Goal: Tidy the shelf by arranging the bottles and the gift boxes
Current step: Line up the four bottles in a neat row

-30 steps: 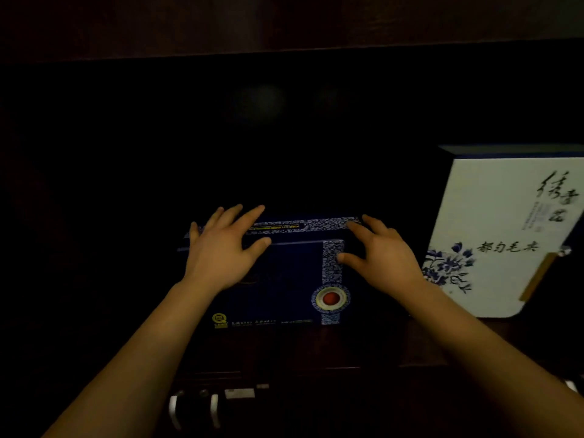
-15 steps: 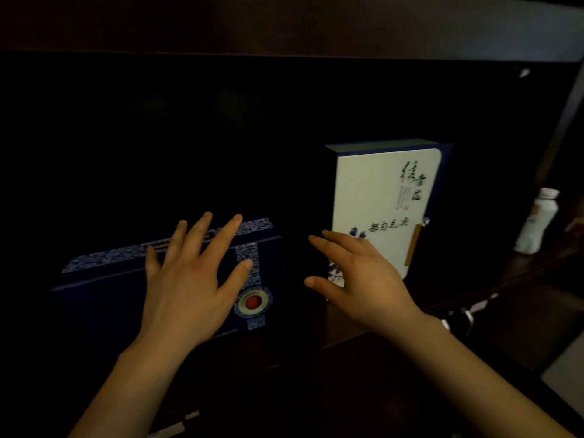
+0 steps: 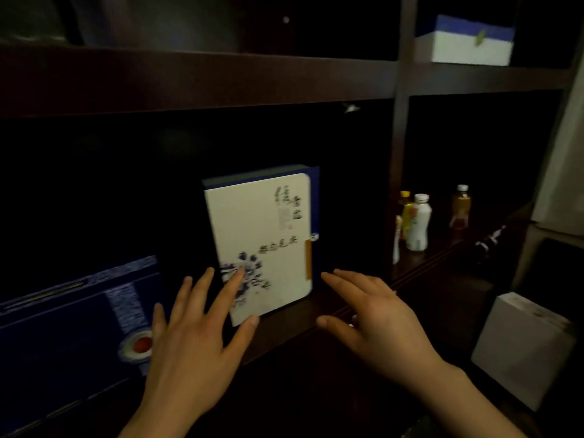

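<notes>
Hovering left hand (image 3: 192,339) and right hand (image 3: 376,324), both spread, released, gripping nothing; white box (image 3: 262,235) standing upright just beyond both hands; blue box (image 3: 63,327) lying left of left hand; bottles (image 3: 418,222) beyond right hand.

Head view faces forward and down, seemingly close to the shelf (image 3: 196,80).

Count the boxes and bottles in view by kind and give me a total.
Gift boxes on the shelves: 3 (white box, navy box, blue-lidded box)
Plain pale box, low right: 1
Bottles: 3 (yellow bottle, white bottle, amber bottle)
Total: 7
Dim shapes near the bottles are too dark to count.
</notes>
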